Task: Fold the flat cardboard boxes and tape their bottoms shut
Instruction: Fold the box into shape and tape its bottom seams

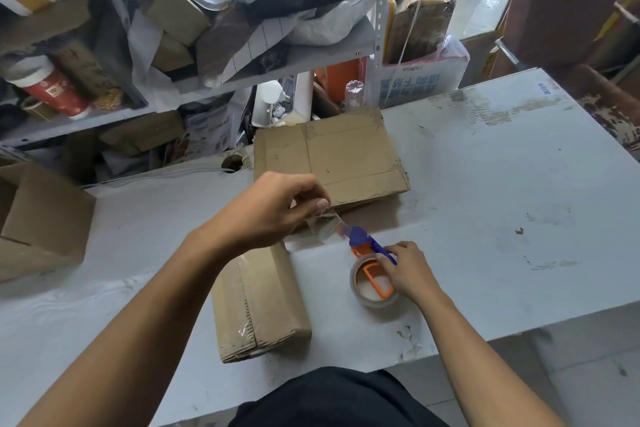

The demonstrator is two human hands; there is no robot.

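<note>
While the tape is being drawn out, head view, centre of frame: one folded cardboard box, lower centre, lies on the grey bench with clear tape along its seam. A second flattened box lies above it in frame, near the bench's far edge.

Step in hand, as judged: pulling a free length of clear tape from the dispenser. To do it well, keep the strip taut and flat between the two hands, avoid letting it fold onto itself, and draw enough to span the seam with overhang at each end before cutting on the blue blade end.

Left hand, centre: fingers curled, thumb and forefinger pinching the tape's free end, raised above the box's far end.

Right hand, right of centre: fingers narrowly closed over the dispenser's orange and blue frame, holding the roll down on the bench.

Upper frame: cluttered shelves, cartons, bags.
</note>
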